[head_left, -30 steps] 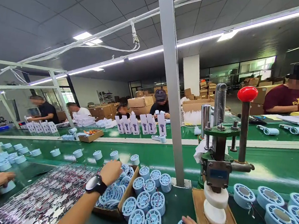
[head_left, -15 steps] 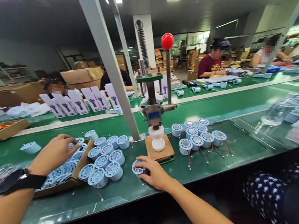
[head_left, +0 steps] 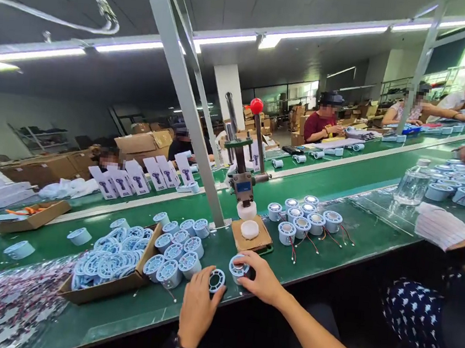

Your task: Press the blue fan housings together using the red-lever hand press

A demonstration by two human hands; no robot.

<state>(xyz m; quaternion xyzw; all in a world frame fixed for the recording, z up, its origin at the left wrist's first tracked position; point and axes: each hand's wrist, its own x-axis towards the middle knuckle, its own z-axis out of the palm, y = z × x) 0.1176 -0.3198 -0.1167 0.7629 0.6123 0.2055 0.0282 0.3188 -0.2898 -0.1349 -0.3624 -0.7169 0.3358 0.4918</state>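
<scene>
We see green bench (head_left: pixel 333 245) carrying cardboard tray (head_left: pixel 104 288), loose blue housings (head_left: pixel 177 246), wooden press block (head_left: pixel 250 241), wired housings (head_left: pixel 305 217).

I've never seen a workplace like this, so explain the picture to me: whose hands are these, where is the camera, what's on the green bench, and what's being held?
The camera sits on a person's head, looking forward and down along a green bench. The two bare hands at the bottom are that person's own. The left hand holds a small round ring; the right hand holds a pale blue round housing. Just behind stands a hand press with a red knob, on a wooden block. To the left, a cardboard box is full of rings, with more housings beside it; wired housings stand to the right. Other people work nearby.
</scene>
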